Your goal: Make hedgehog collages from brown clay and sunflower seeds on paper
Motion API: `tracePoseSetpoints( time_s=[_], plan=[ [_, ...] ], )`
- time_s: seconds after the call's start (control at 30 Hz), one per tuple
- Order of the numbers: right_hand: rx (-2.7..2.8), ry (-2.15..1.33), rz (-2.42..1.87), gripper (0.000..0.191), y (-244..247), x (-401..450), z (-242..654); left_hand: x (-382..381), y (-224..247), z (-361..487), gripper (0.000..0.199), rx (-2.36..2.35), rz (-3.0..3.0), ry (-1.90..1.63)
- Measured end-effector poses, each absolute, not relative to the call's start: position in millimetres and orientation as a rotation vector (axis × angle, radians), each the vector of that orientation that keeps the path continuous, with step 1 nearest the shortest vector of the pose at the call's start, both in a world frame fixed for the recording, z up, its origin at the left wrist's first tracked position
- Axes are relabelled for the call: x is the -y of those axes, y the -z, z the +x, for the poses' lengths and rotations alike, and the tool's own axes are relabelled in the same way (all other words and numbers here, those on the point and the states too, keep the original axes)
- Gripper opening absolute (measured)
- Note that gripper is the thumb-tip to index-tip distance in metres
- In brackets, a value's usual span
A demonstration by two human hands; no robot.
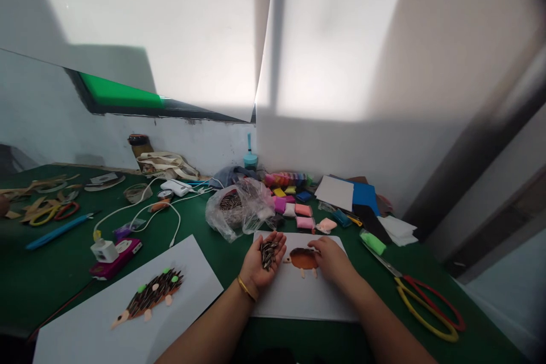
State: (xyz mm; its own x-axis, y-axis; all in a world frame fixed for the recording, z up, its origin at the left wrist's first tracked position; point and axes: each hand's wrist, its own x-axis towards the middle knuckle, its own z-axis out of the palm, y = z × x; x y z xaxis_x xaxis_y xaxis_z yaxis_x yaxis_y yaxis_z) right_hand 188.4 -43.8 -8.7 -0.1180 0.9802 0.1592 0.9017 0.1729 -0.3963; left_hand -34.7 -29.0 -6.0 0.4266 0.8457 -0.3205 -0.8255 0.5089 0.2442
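My left hand (pixel 261 268) is palm up and cupped around a heap of dark striped sunflower seeds (pixel 268 255). To its right, my right hand (pixel 333 259) rests at the right end of a hedgehog figure (pixel 303 260), its fingers drawn together; whatever they pinch is too small to make out. The figure has a brown clay body, a pale face and pale feet, with dark seeds along its upper edge. It lies on a white sheet (pixel 294 304). Another hedgehog (pixel 156 293), covered in seeds with green and pale dots, is on a larger white sheet (pixel 89 333) at left.
Behind my hands sits a clear plastic bag (pixel 251 207) holding more seeds. Several coloured clay packs (pixel 304 209) lie beside it. Large scissors (pixel 426 301) are at right. A magenta power bank (pixel 115 259), white cables (pixel 177 222) and a blue pen-like tool (pixel 60 231) occupy the left.
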Motion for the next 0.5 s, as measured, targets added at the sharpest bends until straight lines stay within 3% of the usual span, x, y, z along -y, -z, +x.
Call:
tracePoseSetpoints(
  time_s=[0.1, 0.27, 0.5],
  plan=[
    [2.006, -0.175, -1.694, 0.041, -3, 53, 178, 31, 4, -33, 0.031, -0.411, 0.063, -1.011],
    [2.112, -0.150, -1.364, 0.023, -25, 63, 134, 35, 4, -33, 0.034, -0.317, 0.157, -0.903],
    [2.203, -0.157, -1.347, 0.024, -30, 53, 112, 35, 7, -30, 0.034, -0.329, 0.136, -0.865]
  ],
)
